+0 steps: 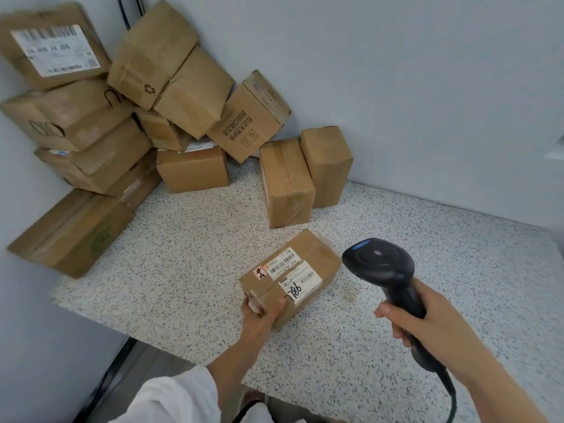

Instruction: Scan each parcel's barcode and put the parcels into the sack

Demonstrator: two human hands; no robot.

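A small brown parcel (317,257) lies on the speckled table (189,257), its white barcode labels facing up with "186" handwritten on one. My left hand (262,312) grips the parcel's near left corner. My right hand (427,322) holds a black barcode scanner (384,270) by its handle, the scanner head hovering just right of the parcel and above the table. No sack is in view.
Several brown cardboard boxes are stacked in the back left corner (91,117) against grey walls. Two upright boxes (290,181) stand just behind the parcel. The table's front edge (152,337) runs near my left arm; dark floor lies below.
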